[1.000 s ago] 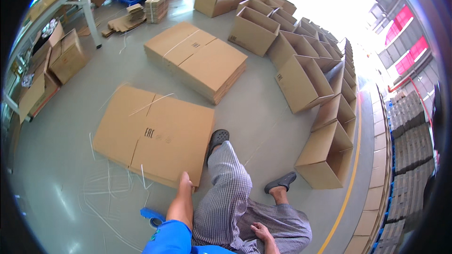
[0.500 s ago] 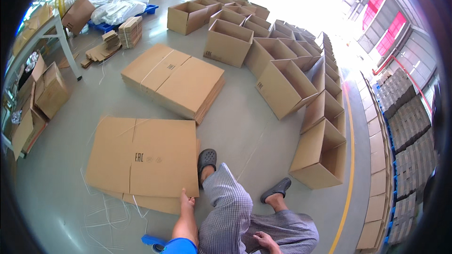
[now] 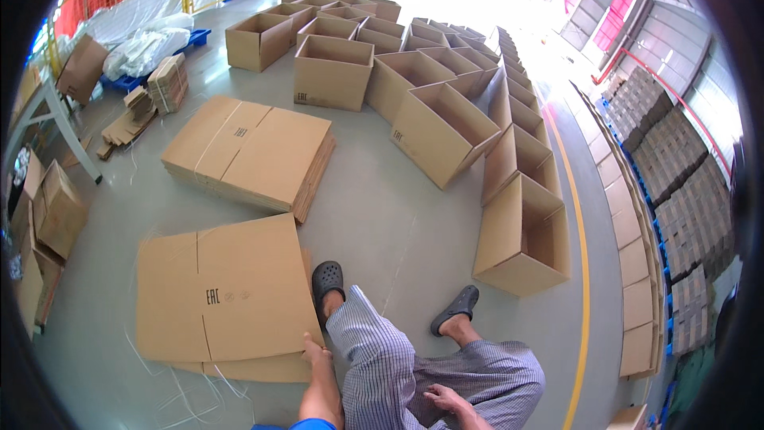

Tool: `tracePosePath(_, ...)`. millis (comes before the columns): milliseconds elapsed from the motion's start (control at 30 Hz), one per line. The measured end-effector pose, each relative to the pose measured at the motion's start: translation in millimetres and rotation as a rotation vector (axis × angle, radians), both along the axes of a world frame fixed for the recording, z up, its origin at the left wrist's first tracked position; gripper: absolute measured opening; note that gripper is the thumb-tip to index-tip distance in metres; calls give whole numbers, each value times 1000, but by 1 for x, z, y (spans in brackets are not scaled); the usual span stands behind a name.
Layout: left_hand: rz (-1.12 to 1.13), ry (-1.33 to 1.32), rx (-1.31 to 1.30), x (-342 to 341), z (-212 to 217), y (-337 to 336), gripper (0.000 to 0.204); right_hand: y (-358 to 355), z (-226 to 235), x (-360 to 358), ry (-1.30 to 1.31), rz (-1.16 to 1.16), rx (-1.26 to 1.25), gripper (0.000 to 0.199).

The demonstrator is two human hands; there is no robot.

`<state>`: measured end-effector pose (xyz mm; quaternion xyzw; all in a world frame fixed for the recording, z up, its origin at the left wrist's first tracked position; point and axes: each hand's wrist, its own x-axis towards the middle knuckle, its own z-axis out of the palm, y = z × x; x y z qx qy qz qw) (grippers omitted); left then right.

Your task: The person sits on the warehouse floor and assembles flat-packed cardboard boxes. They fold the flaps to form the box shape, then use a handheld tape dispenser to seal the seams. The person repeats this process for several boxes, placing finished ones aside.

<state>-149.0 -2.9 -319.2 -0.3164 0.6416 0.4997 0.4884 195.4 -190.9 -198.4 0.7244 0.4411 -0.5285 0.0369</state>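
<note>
A flattened cardboard box (image 3: 247, 279) with dark print lies on top of a low pile on the floor, at the left in front of me. My left hand (image 3: 317, 348) is closed on its near right corner, thumb on top, the other fingers partly hidden. Under it, the edge of another flattened box (image 3: 270, 370) shows. My right hand (image 3: 447, 400) rests by my checkered trousers with nothing in it, its fingers loosely apart. Just beyond the pile lies a strapped stack of flattened boxes (image 3: 270, 139).
Rows of open cardboard boxes (image 3: 521, 243) stand ahead and to the right. Loose white straps (image 3: 187, 406) lie beside the pile. A yellow floor line (image 3: 585, 310) and stacked cardboard on pallets (image 3: 684, 191) run along the right. A metal table (image 3: 68, 135) stands at the left.
The view has swung to the right, so most things sit further left. My left hand keeps its grip on the box corner, and the top box looks slightly turned. My right hand stays by my trousers.
</note>
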Motion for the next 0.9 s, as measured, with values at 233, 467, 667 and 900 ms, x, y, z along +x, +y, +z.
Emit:
tracePosePath(233, -34, 454, 356, -21, 94, -36, 28, 12, 4, -5, 42, 98, 37, 53)
tracePosePath(467, -66, 839, 596, -98, 299, -47, 28, 35, 22, -33, 416, -155, 332, 51)
tracePosePath(667, -164, 703, 837, -71, 377, -95, 37, 50, 98, -65, 547, -261, 658, 52)
tracePosePath(900, -422, 622, 1237, 35, 417, -121, 67, 52, 118, -61, 792, -683, 1023, 75)
